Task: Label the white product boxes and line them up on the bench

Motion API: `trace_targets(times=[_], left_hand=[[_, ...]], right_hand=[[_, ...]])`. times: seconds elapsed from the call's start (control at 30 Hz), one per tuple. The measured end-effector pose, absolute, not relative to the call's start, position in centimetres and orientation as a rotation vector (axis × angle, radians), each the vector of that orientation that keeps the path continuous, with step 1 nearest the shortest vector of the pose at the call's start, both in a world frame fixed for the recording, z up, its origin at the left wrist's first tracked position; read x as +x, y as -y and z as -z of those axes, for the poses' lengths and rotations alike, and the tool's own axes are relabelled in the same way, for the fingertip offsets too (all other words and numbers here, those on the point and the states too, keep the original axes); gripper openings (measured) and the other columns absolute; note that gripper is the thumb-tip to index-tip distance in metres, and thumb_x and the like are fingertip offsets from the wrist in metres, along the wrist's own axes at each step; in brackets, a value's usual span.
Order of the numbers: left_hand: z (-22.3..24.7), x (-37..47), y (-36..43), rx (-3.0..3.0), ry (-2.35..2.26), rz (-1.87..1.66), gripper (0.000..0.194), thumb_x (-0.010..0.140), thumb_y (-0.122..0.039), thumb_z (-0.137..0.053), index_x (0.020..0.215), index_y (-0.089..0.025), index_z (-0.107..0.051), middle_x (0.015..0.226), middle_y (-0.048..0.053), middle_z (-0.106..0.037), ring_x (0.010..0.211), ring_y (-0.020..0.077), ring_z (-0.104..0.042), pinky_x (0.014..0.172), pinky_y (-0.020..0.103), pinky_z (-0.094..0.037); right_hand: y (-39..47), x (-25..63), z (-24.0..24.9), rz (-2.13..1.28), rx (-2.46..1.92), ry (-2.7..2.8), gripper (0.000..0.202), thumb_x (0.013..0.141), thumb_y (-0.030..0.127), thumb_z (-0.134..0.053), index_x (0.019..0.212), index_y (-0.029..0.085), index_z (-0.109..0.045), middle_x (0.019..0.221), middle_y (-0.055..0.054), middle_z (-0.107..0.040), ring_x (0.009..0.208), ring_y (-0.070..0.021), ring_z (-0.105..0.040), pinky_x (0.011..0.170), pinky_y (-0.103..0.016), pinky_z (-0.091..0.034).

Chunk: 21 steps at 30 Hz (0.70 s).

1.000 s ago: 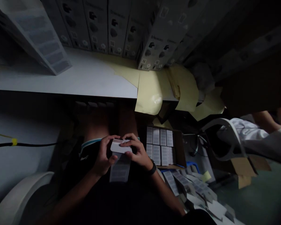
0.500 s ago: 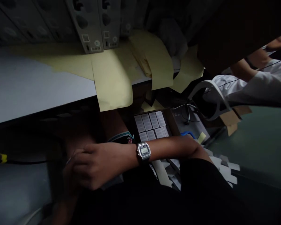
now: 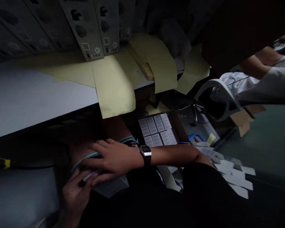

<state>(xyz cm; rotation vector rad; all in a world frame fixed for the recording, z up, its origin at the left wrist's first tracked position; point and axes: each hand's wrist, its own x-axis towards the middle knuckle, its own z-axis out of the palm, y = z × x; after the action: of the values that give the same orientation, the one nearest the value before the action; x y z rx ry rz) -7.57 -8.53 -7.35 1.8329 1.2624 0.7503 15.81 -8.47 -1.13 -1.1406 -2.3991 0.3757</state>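
Label sheet [image 3: 111, 186] pinched in left grip [image 3: 77, 190], right grip [image 3: 111, 158] flat on top.

The right hand [image 3: 111, 158] lies flat, fingers spread, crossing over the curled left hand [image 3: 76, 193].

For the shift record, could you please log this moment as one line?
left hand: under box | right hand: flat on box | watch: right wrist | carton: beside knee
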Motion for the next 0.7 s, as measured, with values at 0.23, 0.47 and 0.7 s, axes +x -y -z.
trace_targets(times=[0.23, 0.47, 0.7], left_hand=[[7.1, -6.1, 9.1, 1.936, -0.928, -0.631, 0.027, 0.093, -0.036, -0.056, 0.114, -0.034, -0.072, 0.129, -0.001, -0.066, 0.121, 0.0198, -0.062, 0.107, 0.032, -0.051], [6.1, -6.0, 9.5, 1.852, -0.858, -0.641, 0.027, 0.093, -0.033, -0.057, 0.116, -0.032, -0.07, 0.131, 0.002, -0.061, 0.122, 0.0178, -0.059, 0.108, 0.032, -0.05], [5.3, -5.3, 9.7, 1.755, -0.876, -0.772, 0.028, 0.096, -0.023, -0.05, 0.115, -0.03, -0.07, 0.121, 0.001, -0.066, 0.118, 0.0154, -0.06, 0.106, 0.03, -0.049]], right_hand=[[10.8, 17.6, 3.2, -0.969, -0.975, 2.106, 0.049, 0.102, 0.033, -0.042, 0.147, 0.014, -0.043, 0.144, -0.015, -0.051, 0.134, -0.0214, -0.05, 0.109, -0.036, -0.044], [11.9, 17.5, 2.1, -1.181, -1.016, 1.967, 0.054, 0.1, 0.031, -0.049, 0.151, 0.017, -0.04, 0.152, -0.014, -0.045, 0.142, -0.0231, -0.042, 0.117, -0.045, -0.037], [11.4, 16.6, 3.0, -1.212, -1.039, 1.772, 0.038, 0.098, 0.031, -0.056, 0.135, 0.021, -0.06, 0.14, -0.011, -0.059, 0.131, -0.0204, -0.056, 0.11, -0.042, -0.046]])
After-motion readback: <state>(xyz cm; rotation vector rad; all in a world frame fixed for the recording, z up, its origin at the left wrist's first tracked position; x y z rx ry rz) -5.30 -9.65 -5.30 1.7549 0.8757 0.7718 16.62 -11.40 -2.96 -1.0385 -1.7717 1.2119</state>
